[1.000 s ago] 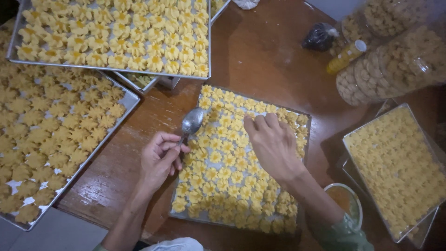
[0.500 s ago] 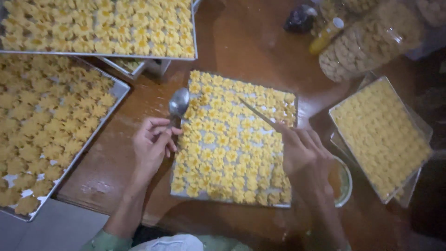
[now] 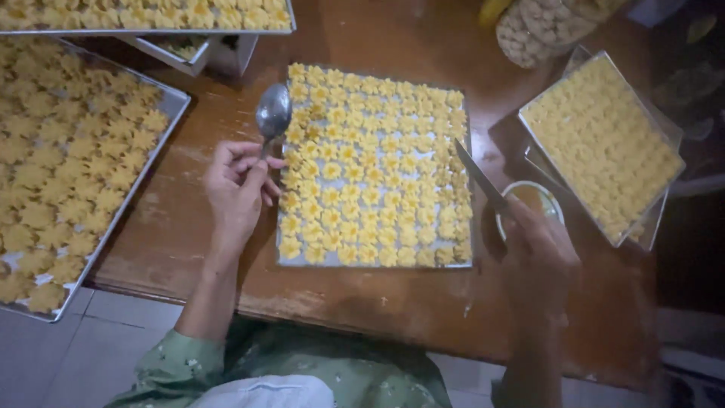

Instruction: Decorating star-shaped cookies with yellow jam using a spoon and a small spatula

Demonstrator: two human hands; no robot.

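On a brown wooden counter (image 3: 423, 302), seen from the head camera looking straight down, a flat metal tray (image 3: 376, 261) lies in the middle, filled with rows of small yellow flower-shaped cookies (image 3: 370, 166); the left hand (image 3: 238, 189) rests on the counter just beside the tray's left edge, its fingers curled around the handle of a metal spoon (image 3: 273, 112), whose bowl points away from the person and sits at the tray's upper left corner, touching or nearly touching the outermost cookies; the right hand (image 3: 538, 261) is at the tray's lower right corner, closed around the handle of a knife (image 3: 477, 175), whose blade slants up and left over the tray's right-hand rows of cookies; just beyond this hand, partly hidden by it, stands a small round bowl (image 3: 547, 200) with an amber liquid inside; to the right a clear rectangular container (image 3: 604, 143) packed with yellow cookies lies tilted; at the top right a clear jar (image 3: 547, 26) of pale round cookies lies near the edge of view; to the left a large baking tray (image 3: 155, 162) carries darker golden cookies, and another tray (image 3: 143, 19) of yellow cookies sits raised along the top; green patterned sleeves (image 3: 181, 359) show at the bottom.
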